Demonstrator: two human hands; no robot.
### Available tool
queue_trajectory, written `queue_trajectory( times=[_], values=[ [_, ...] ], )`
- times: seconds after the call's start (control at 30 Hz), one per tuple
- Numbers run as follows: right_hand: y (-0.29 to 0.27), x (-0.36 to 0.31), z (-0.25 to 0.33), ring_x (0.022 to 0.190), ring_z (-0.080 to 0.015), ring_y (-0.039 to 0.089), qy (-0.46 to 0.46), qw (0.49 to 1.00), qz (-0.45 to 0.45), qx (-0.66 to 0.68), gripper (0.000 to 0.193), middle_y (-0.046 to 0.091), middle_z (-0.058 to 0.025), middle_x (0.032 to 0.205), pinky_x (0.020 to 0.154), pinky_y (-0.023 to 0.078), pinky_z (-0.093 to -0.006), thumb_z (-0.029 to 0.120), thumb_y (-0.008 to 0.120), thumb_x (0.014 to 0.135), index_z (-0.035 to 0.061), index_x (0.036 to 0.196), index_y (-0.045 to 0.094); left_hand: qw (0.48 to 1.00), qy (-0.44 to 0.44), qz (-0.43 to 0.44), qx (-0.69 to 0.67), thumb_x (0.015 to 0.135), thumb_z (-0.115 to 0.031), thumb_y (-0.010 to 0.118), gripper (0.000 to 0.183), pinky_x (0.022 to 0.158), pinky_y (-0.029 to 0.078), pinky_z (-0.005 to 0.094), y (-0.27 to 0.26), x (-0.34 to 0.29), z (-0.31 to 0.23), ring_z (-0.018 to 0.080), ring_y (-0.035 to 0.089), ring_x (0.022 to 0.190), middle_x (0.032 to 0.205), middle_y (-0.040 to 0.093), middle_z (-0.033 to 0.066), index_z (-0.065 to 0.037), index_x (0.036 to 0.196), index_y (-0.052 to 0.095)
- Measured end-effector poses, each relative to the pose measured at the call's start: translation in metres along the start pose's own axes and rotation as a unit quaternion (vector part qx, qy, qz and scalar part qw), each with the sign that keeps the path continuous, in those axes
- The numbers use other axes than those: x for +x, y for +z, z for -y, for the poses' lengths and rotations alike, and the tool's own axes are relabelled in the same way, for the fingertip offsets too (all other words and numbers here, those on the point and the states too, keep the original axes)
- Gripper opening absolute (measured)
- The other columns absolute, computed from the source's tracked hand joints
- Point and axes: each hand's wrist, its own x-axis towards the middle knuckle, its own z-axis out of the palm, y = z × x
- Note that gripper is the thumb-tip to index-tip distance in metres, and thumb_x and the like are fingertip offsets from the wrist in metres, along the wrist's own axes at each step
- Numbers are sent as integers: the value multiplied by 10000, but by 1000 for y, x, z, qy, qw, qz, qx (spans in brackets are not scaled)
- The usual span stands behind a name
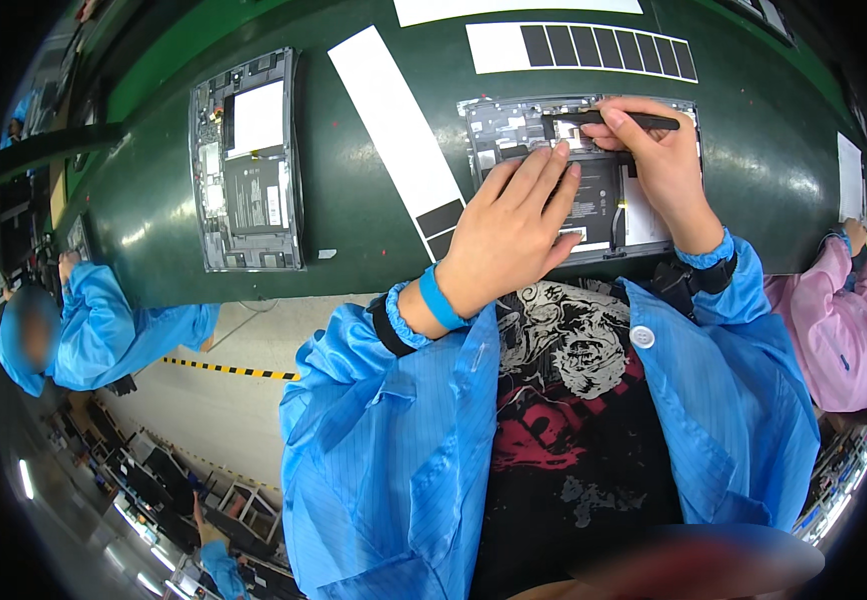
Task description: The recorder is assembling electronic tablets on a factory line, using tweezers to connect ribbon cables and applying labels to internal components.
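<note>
Opened tablet [594,180] under both my hands, on the green belt [354,200] at the near edge, right of centre.
Back cover off: dark battery, grey boards and a white panel exposed. My left hand [514,235] lies flat on it, fingers spread. My right hand [654,160] pinches a black stylus-like tool [609,120], laid across the tablet's far edge. A second opened tablet [247,160] lies well apart to the left.

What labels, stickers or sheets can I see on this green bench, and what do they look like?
Long white strip, diagonal mid-bench, black squares at its lower end.
Striped sheet, top: white left, black bars right.
White sheet, far right edge.
White label inside the left opened device.
</note>
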Motion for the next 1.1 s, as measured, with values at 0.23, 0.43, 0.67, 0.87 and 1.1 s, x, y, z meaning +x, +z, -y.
queue_trajectory(
  times=[0.23, 0.43, 0.67, 0.87, 1.1],
  values=[
    [-4, -1, -4, 910, -229, 690, -9, 1000, 12, 12, 218, 682, -147, 961, 805, 563, -294, 101, 627, 917, -65, 1058, 638, 1000, -1, -5, -18, 758, -324, 715, 617, 971, 410, 399, 2, 0, 2, 299, 487, 1213, 1373, 480, 158, -24, 1268, 540],
    [-3, 0, -5, 901, -228, 692, -13, 1000, 2, 11, 220, 682, -146, 960, 792, 566, -287, 104, 628, 917, -64, 1059, 640, 1000, -4, -11, -20, 754, -318, 719, 617, 964, 413, 401, 4, -2, 1, 302, 489, 1208, 1375, 477, 162, -23, 1265, 540],
    [-3, 0, -6, 904, -228, 691, -13, 1000, 1, 14, 218, 680, -145, 965, 793, 568, -285, 99, 629, 915, -65, 1058, 642, 1000, -7, -3, -23, 754, -314, 717, 617, 964, 414, 396, 3, -2, 0, 299, 494, 1202, 1374, 477, 160, -24, 1268, 537],
    [-2, 1, -2, 906, -225, 689, -7, 1000, -2, 4, 212, 676, -139, 968, 798, 567, -285, 96, 628, 916, -64, 1054, 642, 1000, -22, 6, -11, 740, -337, 728, 617, 991, 390, 452, -1, 1, -1, 316, 433, 1262, 1398, 443, 175, -76, 1270, 549],
    [0, 0, -1, 910, -223, 687, -5, 1000, 0, -13, 205, 671, -138, 980, 807, 565, -290, 84, 620, 919, -72, 1051, 639, 999, -32, 18, 23, 747, -422, 688, 591, 1068, 288, 505, -1, 4, 0, 380, 365, 1303, 1386, 429, 227, -135, 1248, 566]
  ],
)
